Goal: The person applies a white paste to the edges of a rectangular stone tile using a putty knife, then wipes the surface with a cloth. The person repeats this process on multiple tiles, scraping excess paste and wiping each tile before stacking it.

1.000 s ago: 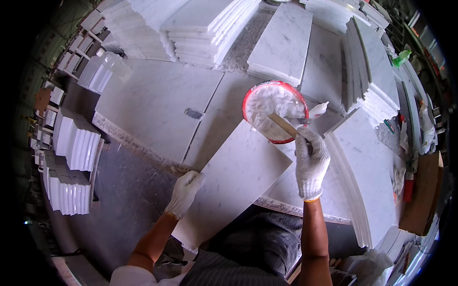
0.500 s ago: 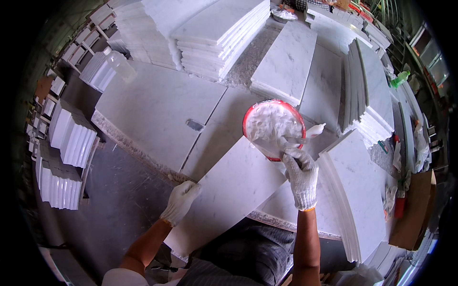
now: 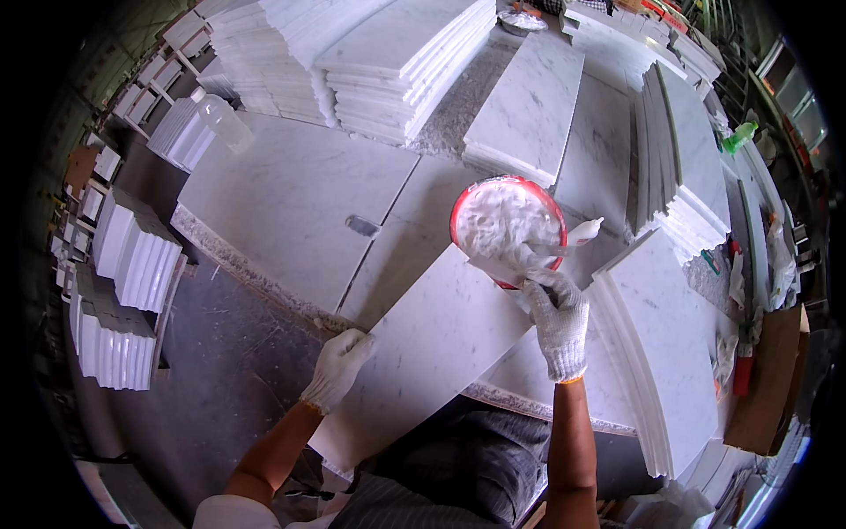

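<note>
My left hand (image 3: pixel 339 366), in a white knit glove, grips the left edge of a pale grey-veined marble slab (image 3: pixel 432 353) that slants across in front of me. The fingers on the slab's underside are hidden. In my right hand (image 3: pixel 559 324), also gloved, is a putty knife (image 3: pixel 496 270), its flat blade pointing left by the slab's far corner. Just behind that corner stands a round tub with a red rim (image 3: pixel 455 220), full of thick white paste (image 3: pixel 502 216). Another tool, with a pale paste-smeared handle (image 3: pixel 585 231), lies across the tub's right rim.
Stacked marble slabs (image 3: pixel 405 79) rise at the back, with more slabs (image 3: pixel 674 150) leaning at the right. A clear plastic bottle (image 3: pixel 220 122) stands at the back left. Slab stacks (image 3: pixel 115 326) stand beyond the worktop on the left. A cardboard box (image 3: pixel 767 388) is at far right.
The view has shifted slightly. My right hand and the putty knife have moved a little at the tub's near rim; my left hand keeps its hold on the slab.
</note>
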A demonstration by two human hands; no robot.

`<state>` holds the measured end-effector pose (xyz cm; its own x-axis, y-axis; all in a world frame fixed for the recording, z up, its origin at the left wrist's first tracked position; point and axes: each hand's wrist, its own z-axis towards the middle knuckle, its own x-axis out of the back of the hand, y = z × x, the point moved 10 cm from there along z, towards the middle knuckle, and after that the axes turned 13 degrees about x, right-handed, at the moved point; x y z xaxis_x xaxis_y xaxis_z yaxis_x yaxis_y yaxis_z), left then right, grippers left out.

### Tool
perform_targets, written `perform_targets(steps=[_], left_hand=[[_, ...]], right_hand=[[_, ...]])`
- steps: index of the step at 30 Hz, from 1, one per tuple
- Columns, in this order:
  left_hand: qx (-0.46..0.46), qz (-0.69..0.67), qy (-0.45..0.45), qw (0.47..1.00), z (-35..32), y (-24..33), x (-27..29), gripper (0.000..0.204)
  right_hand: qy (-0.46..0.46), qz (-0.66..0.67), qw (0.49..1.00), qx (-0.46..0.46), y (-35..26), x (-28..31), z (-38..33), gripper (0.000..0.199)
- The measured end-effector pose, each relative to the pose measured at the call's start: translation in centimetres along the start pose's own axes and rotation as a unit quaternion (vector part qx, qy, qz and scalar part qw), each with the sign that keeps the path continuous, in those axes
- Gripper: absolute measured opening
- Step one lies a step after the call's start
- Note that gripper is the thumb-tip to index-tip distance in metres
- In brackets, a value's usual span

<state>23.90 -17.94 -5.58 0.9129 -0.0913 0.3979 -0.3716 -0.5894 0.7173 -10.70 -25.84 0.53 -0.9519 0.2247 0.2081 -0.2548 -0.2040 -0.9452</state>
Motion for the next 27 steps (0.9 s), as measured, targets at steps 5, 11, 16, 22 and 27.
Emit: perform_targets(steps=[5,11,16,22,27], left_hand=[[0.008,-0.01,-0.007,1.0,-0.1,-0.2,0.1,0.032],[0.0,-0.027,-0.007,1.0,-0.2,0.2,-0.1,0.028],[0.021,-0.04,-0.018,0.999,-0.4,0.2,-0.1,0.027],[0.011,-0.011,-0.003,1.0,-0.1,-0.1,0.0,0.028],[0.007,-0.027,-0.006,1.0,-0.1,-0.1,-0.1,0.029]], right_hand=[[0.012,0.064,0.994,-0.082,0.9,0.0,-0.5,0.016],[-0.003,0.015,0.999,-0.029,0.3,0.1,0.0,0.016],[0.018,0.029,0.996,-0.079,-0.5,0.7,-0.3,0.015],[-0.024,-0.004,1.0,0.0,-0.8,-1.1,0.8,0.014],[-0.038,0.01,0.996,-0.079,0.2,1.0,-0.3,0.017]])
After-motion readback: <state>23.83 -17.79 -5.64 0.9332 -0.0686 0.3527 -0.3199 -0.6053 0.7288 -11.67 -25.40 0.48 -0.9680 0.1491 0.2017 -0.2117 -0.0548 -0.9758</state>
